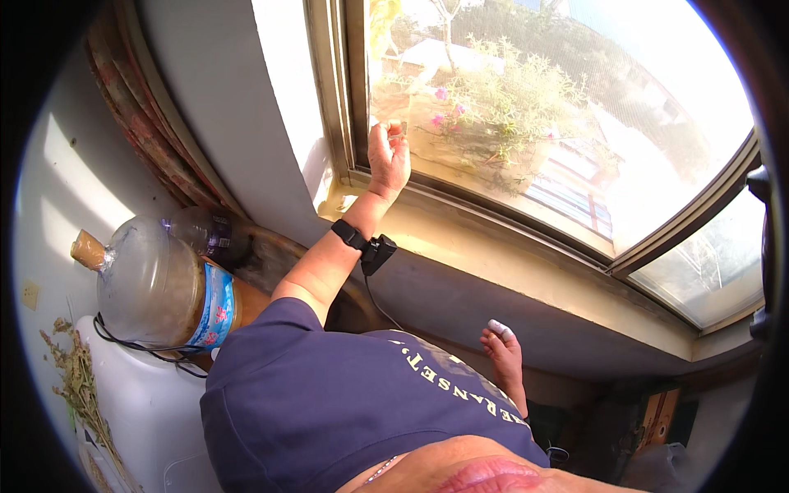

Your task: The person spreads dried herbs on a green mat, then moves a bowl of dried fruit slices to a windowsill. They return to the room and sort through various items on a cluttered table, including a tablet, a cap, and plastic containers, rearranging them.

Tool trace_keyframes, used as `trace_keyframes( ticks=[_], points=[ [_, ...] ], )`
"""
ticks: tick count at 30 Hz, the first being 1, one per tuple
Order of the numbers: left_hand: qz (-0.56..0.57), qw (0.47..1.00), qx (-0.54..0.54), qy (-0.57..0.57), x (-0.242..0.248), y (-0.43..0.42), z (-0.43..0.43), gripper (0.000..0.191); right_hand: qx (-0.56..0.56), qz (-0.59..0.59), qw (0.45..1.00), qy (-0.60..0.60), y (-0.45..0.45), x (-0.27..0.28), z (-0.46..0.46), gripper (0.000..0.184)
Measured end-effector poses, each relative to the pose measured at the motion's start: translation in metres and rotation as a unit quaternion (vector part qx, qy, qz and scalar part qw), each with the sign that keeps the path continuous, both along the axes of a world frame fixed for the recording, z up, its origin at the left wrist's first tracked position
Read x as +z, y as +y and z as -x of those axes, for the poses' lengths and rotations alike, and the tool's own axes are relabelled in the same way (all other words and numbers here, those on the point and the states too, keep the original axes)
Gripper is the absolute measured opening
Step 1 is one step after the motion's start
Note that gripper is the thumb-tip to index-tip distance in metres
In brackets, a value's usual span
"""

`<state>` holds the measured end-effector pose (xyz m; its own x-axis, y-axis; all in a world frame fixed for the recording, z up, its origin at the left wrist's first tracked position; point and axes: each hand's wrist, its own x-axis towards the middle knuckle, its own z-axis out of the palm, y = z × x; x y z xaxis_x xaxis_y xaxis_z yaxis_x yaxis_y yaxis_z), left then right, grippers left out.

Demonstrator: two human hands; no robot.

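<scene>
My left hand (389, 161) is raised at the lower left corner of the window pane (468, 179). Its fingers are curled in front of the glass, and glare hides whether anything small is pinched between them. A black strap with a small black device (377, 254) sits on that forearm, and a thin cable hangs from it. My right hand (504, 354) is low in front of my body, below the window sill (493, 271). Its fingers are loosely bent with no object visible in them, and a whitish wrap (500, 330) covers one fingertip.
A large plastic water bottle (151, 283) with a cork-like stopper stands at left, beside a white appliance-like surface (132, 407) with dried plants (83, 382). A patterned curtain (135, 117) hangs by the wall. Flowering plants (505, 117) show outside. A box (658, 419) is at lower right.
</scene>
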<state>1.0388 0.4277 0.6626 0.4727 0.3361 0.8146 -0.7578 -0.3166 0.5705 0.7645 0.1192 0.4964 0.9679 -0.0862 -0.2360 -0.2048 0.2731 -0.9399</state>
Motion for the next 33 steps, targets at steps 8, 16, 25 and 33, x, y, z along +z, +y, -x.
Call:
trace_keyframes(
  ticks=[8, 16, 25, 33],
  points=[
    [0.064, 0.988, -0.129, 0.059, -0.014, 0.006, 0.002, 0.024, -0.002, 0.050, 0.999, 0.019, 0.026, 0.014, -0.026, 0.028],
    [0.047, 0.958, -0.262, 0.108, -0.013, -0.011, 0.040, 0.023, 0.021, 0.123, 0.992, 0.022, 0.051, 0.023, -0.037, 0.029],
    [-0.128, 0.890, -0.433, 0.064, -0.017, -0.064, 0.074, 0.034, -0.071, 0.042, 0.996, 0.041, 0.076, -0.004, -0.032, 0.027],
    [-0.207, 0.836, -0.499, 0.093, -0.034, -0.093, 0.108, 0.033, -0.125, 0.066, 0.990, 0.029, 0.062, -0.033, 0.008, 0.031]
  ],
)
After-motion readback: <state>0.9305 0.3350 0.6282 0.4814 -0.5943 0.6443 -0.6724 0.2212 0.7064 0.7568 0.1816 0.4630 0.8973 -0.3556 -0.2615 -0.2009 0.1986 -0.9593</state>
